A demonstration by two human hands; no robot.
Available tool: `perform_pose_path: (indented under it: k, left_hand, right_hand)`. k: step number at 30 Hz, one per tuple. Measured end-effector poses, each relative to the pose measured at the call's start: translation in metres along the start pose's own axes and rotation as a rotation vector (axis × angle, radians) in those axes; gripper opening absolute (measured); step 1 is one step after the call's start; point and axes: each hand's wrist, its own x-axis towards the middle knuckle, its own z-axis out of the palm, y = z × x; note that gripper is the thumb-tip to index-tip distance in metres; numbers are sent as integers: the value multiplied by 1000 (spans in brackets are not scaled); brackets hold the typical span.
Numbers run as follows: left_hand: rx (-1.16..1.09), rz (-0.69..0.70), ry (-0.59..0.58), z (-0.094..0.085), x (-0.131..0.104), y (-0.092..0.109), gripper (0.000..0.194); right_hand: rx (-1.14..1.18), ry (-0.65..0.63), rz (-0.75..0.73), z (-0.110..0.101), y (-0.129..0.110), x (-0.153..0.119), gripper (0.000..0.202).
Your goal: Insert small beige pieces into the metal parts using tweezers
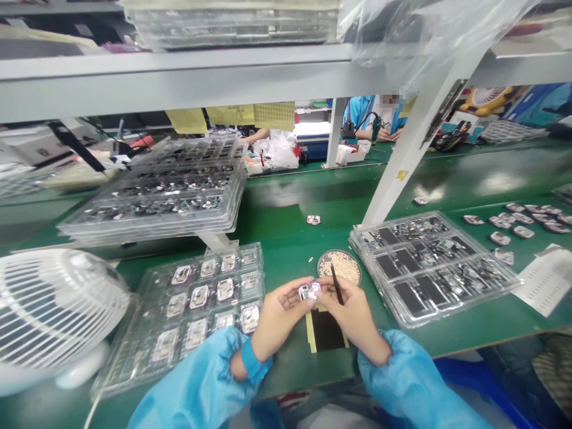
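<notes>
My left hand is closed on a small rounded-square watch housing, held low above the bench between thumb and fingers. My right hand pinches the near right side of that housing with thumb and forefinger. A slim black stick-like tool is gripped in the same hand, its upper end slanting up; whether it is tweezers I cannot tell. Below the hands lies a black pad edged with yellow tape. Just beyond them sits a round dish of tiny pale pieces.
Left of my hands, a clear compartment tray holds several housings, beside a white fan. Stacked trays of parts stand behind. To the right are another parts tray, loose housings and a paper sheet. A shelf post rises ahead.
</notes>
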Motion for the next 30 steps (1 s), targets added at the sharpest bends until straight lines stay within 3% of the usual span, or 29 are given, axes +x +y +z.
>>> perform_pose_path:
  k: [16, 24, 30]
  left_hand:
    - [-10, -15, -38, 2, -2, 0, 45]
    - [-105, -23, -57, -1, -1, 3, 31]
    - [93, 199, -62, 4, -2, -1, 25]
  right_hand:
    - [12, 35, -98, 1, 6, -7, 23]
    - [66, 23, -10, 6, 13, -7, 32]
    - [83, -37, 25, 7, 6, -4, 32]
